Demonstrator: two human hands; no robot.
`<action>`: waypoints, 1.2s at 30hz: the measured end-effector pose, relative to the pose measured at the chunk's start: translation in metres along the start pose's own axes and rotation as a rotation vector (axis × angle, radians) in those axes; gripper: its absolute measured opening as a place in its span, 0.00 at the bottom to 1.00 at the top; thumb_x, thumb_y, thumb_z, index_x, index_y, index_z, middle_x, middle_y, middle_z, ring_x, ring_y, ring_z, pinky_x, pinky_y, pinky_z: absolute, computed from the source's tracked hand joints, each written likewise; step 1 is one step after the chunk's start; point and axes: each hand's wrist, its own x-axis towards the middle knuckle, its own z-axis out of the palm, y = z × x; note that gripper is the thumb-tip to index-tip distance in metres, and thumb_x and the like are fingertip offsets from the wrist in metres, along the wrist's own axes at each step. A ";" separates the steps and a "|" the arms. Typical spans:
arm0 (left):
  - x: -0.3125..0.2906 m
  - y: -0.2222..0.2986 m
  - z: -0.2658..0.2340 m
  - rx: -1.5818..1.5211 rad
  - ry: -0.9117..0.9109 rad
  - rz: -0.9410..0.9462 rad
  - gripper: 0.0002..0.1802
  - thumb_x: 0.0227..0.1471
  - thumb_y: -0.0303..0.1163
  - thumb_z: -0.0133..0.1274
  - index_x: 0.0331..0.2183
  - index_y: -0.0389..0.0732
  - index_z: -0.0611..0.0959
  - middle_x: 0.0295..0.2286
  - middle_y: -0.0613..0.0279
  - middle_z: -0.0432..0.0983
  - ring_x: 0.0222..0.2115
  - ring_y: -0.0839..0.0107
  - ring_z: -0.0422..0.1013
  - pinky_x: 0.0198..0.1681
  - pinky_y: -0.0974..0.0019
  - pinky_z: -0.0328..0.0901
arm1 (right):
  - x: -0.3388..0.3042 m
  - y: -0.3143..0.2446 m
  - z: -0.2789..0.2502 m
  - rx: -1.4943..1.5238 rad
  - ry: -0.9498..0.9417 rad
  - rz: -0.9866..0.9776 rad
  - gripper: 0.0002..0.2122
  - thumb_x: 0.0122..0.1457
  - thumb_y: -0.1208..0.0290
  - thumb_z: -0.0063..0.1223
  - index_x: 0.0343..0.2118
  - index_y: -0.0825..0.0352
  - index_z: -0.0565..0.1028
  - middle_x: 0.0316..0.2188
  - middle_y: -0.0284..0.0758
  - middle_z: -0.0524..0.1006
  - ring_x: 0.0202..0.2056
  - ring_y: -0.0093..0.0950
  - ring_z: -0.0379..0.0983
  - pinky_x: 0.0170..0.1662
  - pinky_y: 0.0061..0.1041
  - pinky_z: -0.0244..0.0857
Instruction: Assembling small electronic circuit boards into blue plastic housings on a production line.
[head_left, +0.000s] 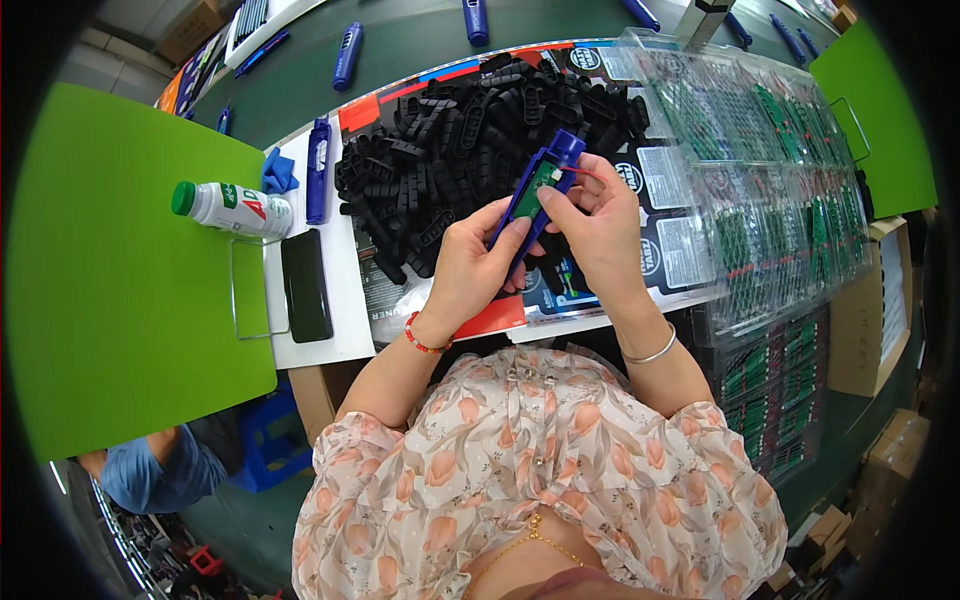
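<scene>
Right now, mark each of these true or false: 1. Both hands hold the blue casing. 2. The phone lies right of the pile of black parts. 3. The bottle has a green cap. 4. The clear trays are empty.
1. True: the left hand and right hand both grip the blue casing, with a green board showing inside it.
2. False: the black phone lies left of the pile of black parts.
3. True: the white bottle lying on its side has a green cap.
4. False: the clear trays hold rows of green boards.

one bottle (232, 207), one phone (306, 285), two hands, one blue cloth (279, 172)
</scene>
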 end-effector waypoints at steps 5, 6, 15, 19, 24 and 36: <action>0.001 -0.001 0.002 -0.052 -0.020 -0.012 0.15 0.63 0.32 0.47 0.47 0.34 0.77 0.24 0.61 0.78 0.15 0.82 0.69 0.18 0.79 0.63 | 0.003 0.000 -0.003 -0.057 0.027 0.012 0.11 0.58 0.73 0.56 0.41 0.75 0.73 0.32 0.37 0.78 0.30 0.18 0.75 0.29 0.18 0.72; 0.000 -0.002 0.001 -0.049 -0.028 -0.003 0.15 0.63 0.33 0.47 0.47 0.34 0.77 0.24 0.61 0.78 0.16 0.82 0.69 0.18 0.79 0.64 | 0.004 0.000 -0.004 -0.082 0.037 0.018 0.11 0.59 0.72 0.55 0.40 0.76 0.73 0.32 0.37 0.78 0.30 0.18 0.75 0.28 0.18 0.72; -0.002 -0.007 0.002 -0.011 -0.029 0.015 0.16 0.63 0.32 0.47 0.49 0.34 0.76 0.25 0.62 0.77 0.16 0.82 0.69 0.20 0.78 0.65 | 0.008 -0.007 -0.010 0.047 -0.039 0.109 0.09 0.59 0.71 0.54 0.38 0.72 0.75 0.31 0.34 0.78 0.29 0.17 0.75 0.27 0.16 0.72; -0.003 -0.010 0.001 -0.036 -0.029 0.002 0.18 0.63 0.32 0.47 0.51 0.35 0.76 0.24 0.64 0.77 0.17 0.83 0.70 0.20 0.78 0.67 | 0.012 -0.009 -0.016 0.066 -0.117 0.150 0.08 0.59 0.73 0.54 0.38 0.72 0.75 0.31 0.33 0.78 0.29 0.17 0.75 0.27 0.15 0.71; -0.004 -0.009 0.002 -0.008 0.001 -0.003 0.18 0.63 0.32 0.47 0.52 0.36 0.75 0.24 0.63 0.77 0.16 0.83 0.71 0.19 0.78 0.67 | 0.017 -0.012 -0.015 0.040 -0.204 0.106 0.08 0.59 0.74 0.54 0.38 0.72 0.75 0.31 0.33 0.79 0.29 0.17 0.75 0.29 0.15 0.71; 0.007 0.005 0.000 -0.073 -0.106 -0.084 0.15 0.64 0.32 0.45 0.47 0.33 0.76 0.25 0.61 0.78 0.17 0.80 0.71 0.20 0.76 0.67 | 0.013 -0.003 -0.010 0.016 -0.183 0.072 0.11 0.58 0.75 0.56 0.43 0.73 0.72 0.33 0.33 0.79 0.31 0.18 0.75 0.34 0.18 0.71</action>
